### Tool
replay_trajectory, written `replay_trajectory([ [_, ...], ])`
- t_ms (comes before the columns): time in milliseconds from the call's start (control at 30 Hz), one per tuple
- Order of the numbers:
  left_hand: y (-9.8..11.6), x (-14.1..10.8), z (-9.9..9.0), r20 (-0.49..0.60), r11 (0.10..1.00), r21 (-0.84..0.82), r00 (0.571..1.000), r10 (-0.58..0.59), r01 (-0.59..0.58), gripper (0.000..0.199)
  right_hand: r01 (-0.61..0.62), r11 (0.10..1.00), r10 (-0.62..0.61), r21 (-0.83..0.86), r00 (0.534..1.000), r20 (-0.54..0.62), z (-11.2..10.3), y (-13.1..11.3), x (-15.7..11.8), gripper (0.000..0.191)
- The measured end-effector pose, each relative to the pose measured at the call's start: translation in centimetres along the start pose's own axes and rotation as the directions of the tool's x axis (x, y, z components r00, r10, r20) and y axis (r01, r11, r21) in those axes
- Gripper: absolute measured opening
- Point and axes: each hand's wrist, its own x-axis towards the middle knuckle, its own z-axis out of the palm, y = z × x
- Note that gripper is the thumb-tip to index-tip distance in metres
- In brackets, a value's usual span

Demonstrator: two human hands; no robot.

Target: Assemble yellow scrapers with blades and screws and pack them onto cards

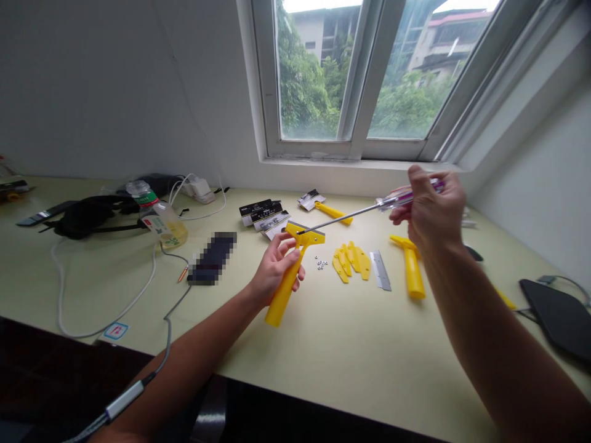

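My left hand point(277, 271) is wrapped round the handle of a yellow scraper point(282, 298), its wide head tilted up. Raised at the right, my right hand point(431, 206) grips a screwdriver point(353, 214) by its clear and purple handle. The long shaft slants down to the left, and its tip is at the scraper's head. Several small nuts or screws point(322, 264) lie on the table beside the scraper. Right of them are several flat yellow plates point(351, 261) and a metal blade point(380, 271). A second yellow scraper point(414, 274) lies near my right forearm.
On the table point(323, 357), black printed cards point(261, 214) and another yellow tool point(333, 213) lie at the back. A bottle point(161, 221), a pixelated dark device point(212, 258) and cables are at left; a black device point(556, 317) is at right.
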Motion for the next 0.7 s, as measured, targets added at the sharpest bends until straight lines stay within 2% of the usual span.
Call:
replay_trajectory([
  [167, 0.1, 0.0, 0.0, -0.012, 1.000, -0.024, 1.000, -0.019, 0.018, 0.038, -0.120, 0.993, 0.116, -0.017, 0.985, -0.128, 0.4, -1.3, 0.0, 0.036],
  [233, 0.1, 0.0, 0.0, -0.018, 0.999, -0.034, 1.000, -0.024, 0.024, 0.039, -0.075, 0.997, 0.072, -0.019, 0.991, -0.116, 0.6, -2.0, -0.2, 0.031],
  [333, 0.1, 0.0, 0.1, -0.026, 0.998, -0.058, 0.999, -0.041, 0.039, 0.043, 0.064, 0.997, -0.067, -0.030, 0.994, -0.085, 0.8, -3.1, -0.7, 0.020],
  [500, 0.0, 0.1, 0.0, -0.017, 0.997, -0.071, 0.999, -0.040, 0.039, 0.041, 0.272, 0.962, -0.272, -0.019, 0.956, -0.111, 1.5, -4.3, -1.6, 0.015],
  [600, -0.1, 0.1, -0.1, -0.006, 0.997, -0.063, 0.999, -0.036, 0.036, 0.038, 0.305, 0.952, -0.306, -0.016, 0.947, -0.097, 1.8, -4.5, -2.0, 0.016],
  [700, -0.1, 0.1, -0.1, -0.004, 0.998, -0.055, 0.999, -0.036, 0.035, 0.037, 0.272, 0.962, -0.273, -0.024, 0.959, -0.072, 1.8, -4.5, -2.1, 0.015],
])
